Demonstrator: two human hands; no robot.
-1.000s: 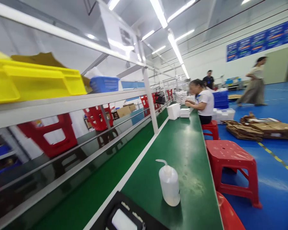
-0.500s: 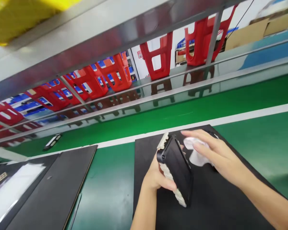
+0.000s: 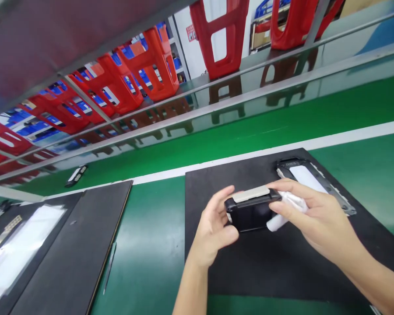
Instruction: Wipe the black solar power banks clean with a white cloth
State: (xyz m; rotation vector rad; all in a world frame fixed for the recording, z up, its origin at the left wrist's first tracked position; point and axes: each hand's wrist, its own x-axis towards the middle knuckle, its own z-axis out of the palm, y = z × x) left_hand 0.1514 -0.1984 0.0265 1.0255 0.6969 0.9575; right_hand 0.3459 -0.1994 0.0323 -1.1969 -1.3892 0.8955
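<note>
A black, thick-edged device with a dark screen (image 3: 251,215) is held above the black mat (image 3: 243,267), a pale cream strip along its top edge. My left hand (image 3: 210,232) is curled around its left end, thumb in front and fingers partly hidden behind. A crumpled white cloth (image 3: 287,209) is bunched in my right hand (image 3: 321,223), whose thumb and fingers also pinch the device's right end. Beyond the right hand, a black frame-like part with a white panel (image 3: 305,177) lies on the mat, partly covered by that hand.
To the left lies a black board (image 3: 75,236) bearing clear plastic sheets (image 3: 26,249). A thin strip-like tool (image 3: 110,267) rests beside it on the green bench. Farther back, a small black-and-white device (image 3: 76,176) sits on the green belt (image 3: 197,146). Red stools (image 3: 216,39) stand behind, under a metal beam.
The device has turned from steeply tilted to nearly level, its screen towards me. My right hand has closed in on its right end with the cloth. The view has tipped downward.
</note>
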